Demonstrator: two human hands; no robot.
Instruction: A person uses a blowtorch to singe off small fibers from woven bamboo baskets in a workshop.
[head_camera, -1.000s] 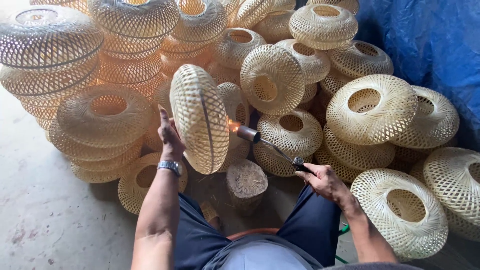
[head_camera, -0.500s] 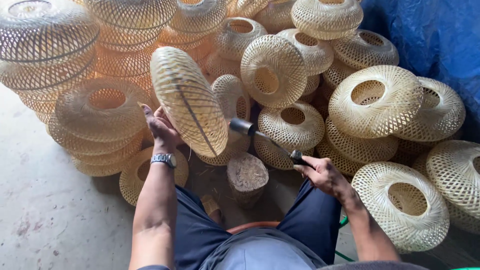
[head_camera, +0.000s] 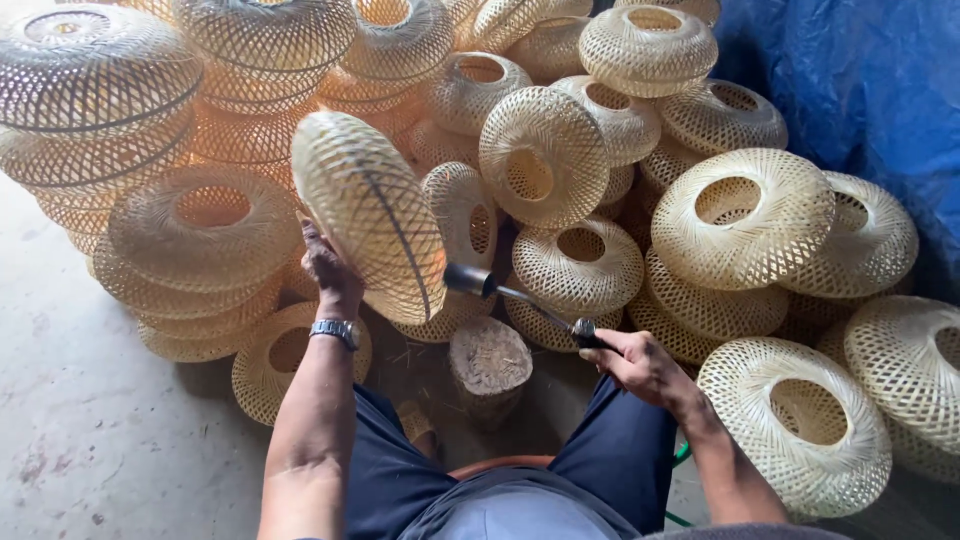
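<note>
Seated worker seen from above, knees in dark blue trousers (head_camera: 380, 470) at the lower edge. Just beyond the knees, a short wooden stump (head_camera: 488, 362) stands upright on the concrete floor (head_camera: 90, 440).

The right hand (head_camera: 640, 362) is closed in a full grip around the handle of a gas torch (head_camera: 520, 298); its metal nozzle points left and ends touching or just beside the lower edge of the woven bamboo lampshade (head_camera: 372, 215). A second ago an orange flame showed at the nozzle; none is visible now.

The left hand (head_camera: 332, 272), wristwatch (head_camera: 333, 330) on the wrist, holds the lampshade from below and behind, fingers closed on its rim; how far they wrap cannot be told, as the weave hides them. Over the last second the lampshade has been turned: first nearly edge-on and upright, it now leans to the upper left, presenting more of its broad woven face to the nozzle. The change reads as the torch being passed over successive parts of the surface, with the flame off or hidden at this instant.

Behind the stump, loose shades (head_camera: 578, 268) lie heaped, openings facing various ways. To the left, stacked shades (head_camera: 205, 230) rise in columns. At the far right, a blue tarpaulin (head_camera: 860, 90) backs the heap.
</note>
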